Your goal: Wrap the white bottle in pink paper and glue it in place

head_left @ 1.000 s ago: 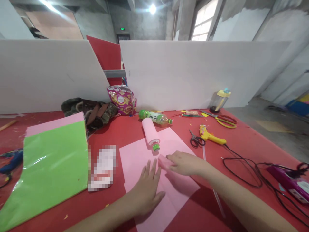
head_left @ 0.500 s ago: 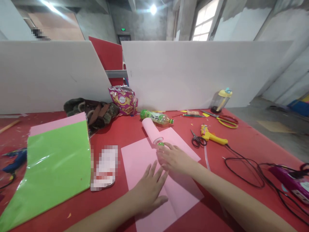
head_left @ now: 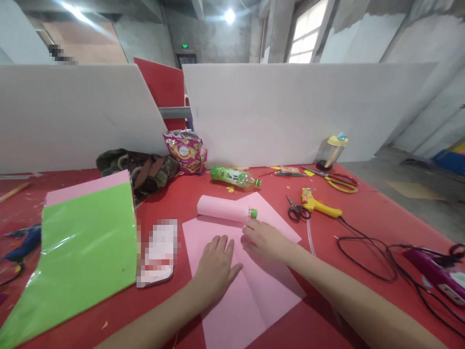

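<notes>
A bottle wrapped in pink paper [head_left: 225, 208] lies on its side, its green cap [head_left: 254, 213] pointing right. Beneath it, sheets of pink paper [head_left: 250, 295] with a crease are spread on the red table. My left hand [head_left: 217, 264] rests flat on the paper just below the wrapped bottle, fingers stretched out and holding nothing. Close under the bottle's neck is my right hand [head_left: 267, 240], palm down with its fingers extended over the paper. Whether its fingertips touch the neck I cannot tell.
Behind lies an unwrapped green-labelled bottle [head_left: 234, 177]. Small scissors [head_left: 298, 211], a yellow glue gun [head_left: 321, 207] with its cord, and large scissors [head_left: 339, 182] are on the right. Green sheets [head_left: 89, 242] lie left, near a blurred-out item [head_left: 158, 252]. White boards [head_left: 290, 111] stand behind.
The wrapped bottle has swung from pointing away from me to lying nearly crosswise, cap to the right. My left hand has moved slightly left and up; my right hand has shifted only a little.
</notes>
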{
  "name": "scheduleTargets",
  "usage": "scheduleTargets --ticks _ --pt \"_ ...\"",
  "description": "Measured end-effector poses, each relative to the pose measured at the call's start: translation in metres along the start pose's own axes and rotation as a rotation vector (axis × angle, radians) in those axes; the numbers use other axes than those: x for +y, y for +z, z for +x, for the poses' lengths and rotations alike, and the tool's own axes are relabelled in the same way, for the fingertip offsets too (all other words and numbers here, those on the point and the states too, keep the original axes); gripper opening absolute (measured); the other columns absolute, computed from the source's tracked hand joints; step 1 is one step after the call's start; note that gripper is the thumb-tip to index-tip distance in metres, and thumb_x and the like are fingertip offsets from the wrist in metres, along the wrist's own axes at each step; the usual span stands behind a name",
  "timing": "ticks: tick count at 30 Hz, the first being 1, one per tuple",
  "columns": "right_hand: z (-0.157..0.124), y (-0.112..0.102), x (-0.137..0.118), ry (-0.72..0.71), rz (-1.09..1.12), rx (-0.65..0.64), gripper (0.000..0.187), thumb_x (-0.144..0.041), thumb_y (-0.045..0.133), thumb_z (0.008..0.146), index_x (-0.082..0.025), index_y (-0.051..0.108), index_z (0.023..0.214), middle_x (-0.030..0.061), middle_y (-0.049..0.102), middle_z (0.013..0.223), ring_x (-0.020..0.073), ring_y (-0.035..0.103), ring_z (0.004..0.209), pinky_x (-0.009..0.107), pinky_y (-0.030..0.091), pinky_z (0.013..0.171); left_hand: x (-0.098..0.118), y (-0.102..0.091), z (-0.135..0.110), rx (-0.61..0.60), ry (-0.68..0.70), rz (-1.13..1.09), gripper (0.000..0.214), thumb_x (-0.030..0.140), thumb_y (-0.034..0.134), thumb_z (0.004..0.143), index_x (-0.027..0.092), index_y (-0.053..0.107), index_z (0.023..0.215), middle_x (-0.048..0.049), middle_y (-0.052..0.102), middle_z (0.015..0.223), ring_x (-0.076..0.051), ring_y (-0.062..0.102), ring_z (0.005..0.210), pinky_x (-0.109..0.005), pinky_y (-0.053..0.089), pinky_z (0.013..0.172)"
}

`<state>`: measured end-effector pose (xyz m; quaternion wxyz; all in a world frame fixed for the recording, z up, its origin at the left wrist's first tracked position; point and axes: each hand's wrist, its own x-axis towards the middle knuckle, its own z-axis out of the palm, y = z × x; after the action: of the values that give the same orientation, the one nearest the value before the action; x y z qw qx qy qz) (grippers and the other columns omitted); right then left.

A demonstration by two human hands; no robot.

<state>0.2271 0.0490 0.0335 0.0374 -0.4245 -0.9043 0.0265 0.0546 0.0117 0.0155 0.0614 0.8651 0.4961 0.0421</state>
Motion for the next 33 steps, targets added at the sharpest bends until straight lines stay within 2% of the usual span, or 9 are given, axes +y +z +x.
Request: scheduleTargets --ticks 2,6,9,13,18,24,28,31,33 --pt "0.003 0.003 0.001 0.037 -0.068 0.095 0.015 -0.022 0.042 0.081 -0.014 0.055 0.081 0.0102 0.053 0.089 0.0214 0.048 0.084 0.034 0.040 0.073 -0.005 0.002 0.002 0.030 -0.026 0.024 0.038 0.032 0.041 0.083 0.008 0.046 0.111 -0.0160 0.048 0.111 -0.031 0.042 0.101 -0.044 0.037 0.082" --pt "0.009 0.014 0.011 0.162 -0.084 0.291 0.020 -0.016 0.042 0.079 -0.011 0.050 0.097 0.0169 0.044 0.114 0.0259 0.039 0.103 0.038 0.035 0.083 -0.009 0.006 0.004 0.086 -0.031 0.040 0.038 0.031 0.041 0.083 0.008 0.045 0.113 -0.0170 0.042 0.120 -0.033 0.034 0.110 -0.045 0.031 0.088" --pt "0.011 0.021 0.021 0.178 -0.012 0.221 0.021 -0.013 0.039 0.081 -0.011 0.048 0.100 0.0134 0.049 0.107 0.0203 0.043 0.096 0.031 0.036 0.080 -0.005 0.004 0.002 0.073 0.014 -0.035 0.038 0.032 0.043 0.082 0.009 0.046 0.111 -0.0160 0.043 0.117 -0.031 0.035 0.108 -0.044 0.032 0.087" --pt "0.013 0.023 0.024 0.210 -0.016 0.134 0.014 -0.010 0.041 0.079 -0.015 0.050 0.088 0.0063 0.054 0.088 0.0160 0.048 0.081 0.025 0.037 0.070 -0.001 -0.001 0.000 0.002 0.054 -0.184 0.050 0.048 0.057 0.069 0.012 0.050 0.102 -0.0140 0.046 0.110 -0.029 0.039 0.098 -0.044 0.036 0.081" --pt "0.011 0.019 0.029 0.355 -0.112 0.126 0.017 -0.007 0.042 0.077 -0.013 0.051 0.090 0.0096 0.055 0.083 0.0188 0.050 0.075 0.028 0.035 0.064 -0.002 -0.004 0.001 -0.071 -0.013 -0.341 0.063 0.054 0.063 0.058 0.013 0.048 0.104 -0.0124 0.044 0.104 -0.027 0.040 0.092 -0.042 0.038 0.078" --pt "0.007 0.012 0.040 0.530 -0.238 0.164 0.020 -0.009 0.040 0.078 -0.012 0.051 0.095 0.0126 0.055 0.084 0.0231 0.050 0.079 0.031 0.034 0.065 -0.003 -0.005 0.002 -0.129 -0.081 -0.448 0.065 0.048 0.067 0.055 0.014 0.045 0.106 -0.0091 0.042 0.100 -0.025 0.039 0.091 -0.040 0.036 0.080" --pt "0.006 0.006 0.035 0.598 -0.282 0.185 0.020 -0.016 0.043 0.078 -0.013 0.051 0.096 0.0127 0.056 0.084 0.0255 0.050 0.079 0.033 0.033 0.064 -0.003 -0.006 0.002 -0.138 -0.101 -0.501 0.068 0.046 0.068 0.054 0.015 0.042 0.108 -0.0089 0.040 0.100 -0.026 0.038 0.094 -0.039 0.037 0.080" --pt "0.006 0.002 0.025 0.606 -0.313 0.221 0.022 -0.016 0.045 0.076 -0.012 0.051 0.097 0.0147 0.054 0.095 0.0286 0.047 0.087 0.037 0.033 0.069 -0.003 -0.006 0.001 -0.121 -0.090 -0.523 0.066 0.042 0.070 0.054 0.016 0.042 0.108 -0.0088 0.041 0.101 -0.026 0.039 0.094 -0.039 0.038 0.079" --pt "0.006 0.000 0.018 0.545 -0.306 0.263 0.023 -0.014 0.045 0.076 -0.011 0.051 0.097 0.0167 0.051 0.106 0.0295 0.044 0.094 0.040 0.033 0.075 -0.003 -0.007 0.001 -0.110 -0.076 -0.544 0.062 0.040 0.070 0.054 0.016 0.044 0.105 -0.0085 0.041 0.101 -0.025 0.041 0.093 -0.039 0.039 0.079"
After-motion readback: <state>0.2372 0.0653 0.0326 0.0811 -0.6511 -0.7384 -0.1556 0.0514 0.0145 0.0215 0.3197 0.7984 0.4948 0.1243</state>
